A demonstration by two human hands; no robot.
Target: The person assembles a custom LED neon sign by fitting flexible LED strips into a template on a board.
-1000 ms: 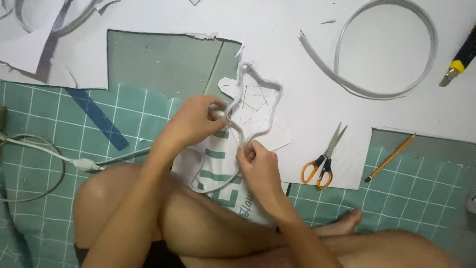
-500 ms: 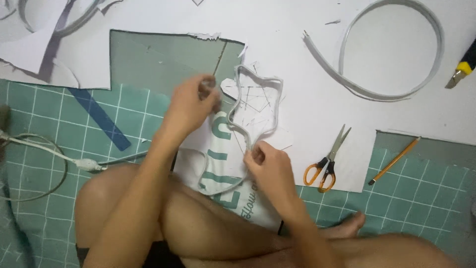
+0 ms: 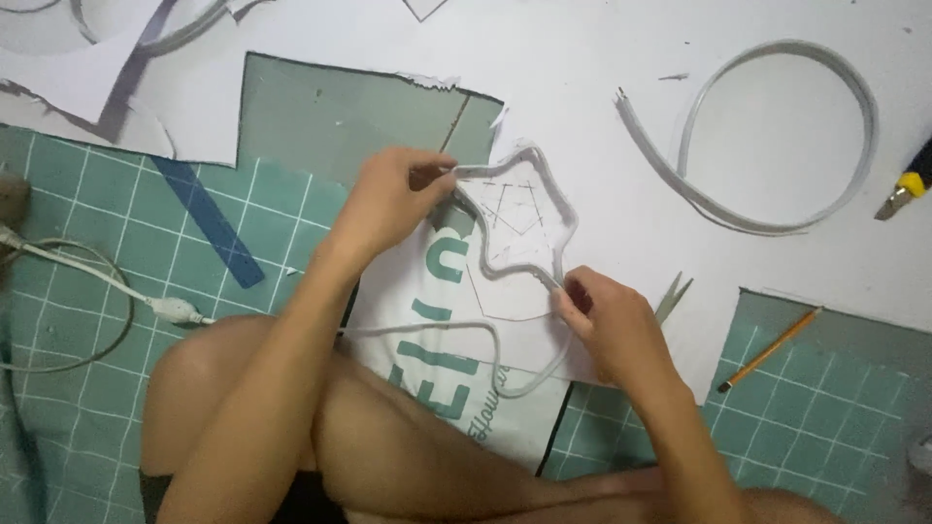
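A flexible white strip (image 3: 553, 199) is bent into a star outline over a pencilled star drawing on white paper (image 3: 505, 291). My left hand (image 3: 388, 199) pinches the strip at the star's upper left point. My right hand (image 3: 612, 325) pinches it at the lower right, where the strip's loose tail (image 3: 485, 335) loops down across printed paper. My bare knees sit below the work.
A long curved white strip (image 3: 777, 136) lies at the upper right, a yellow-tipped utility knife (image 3: 908, 182) at the right edge. Scissors (image 3: 673, 294) peek out beside my right hand, with a pencil (image 3: 772, 347) further right. A white cable (image 3: 116, 296) and blue strip (image 3: 209, 221) lie on the green cutting mat (image 3: 78, 194).
My left hand moved up from the middle of the strip to the star's upper left point. My right hand slid slightly right and down along the strip.
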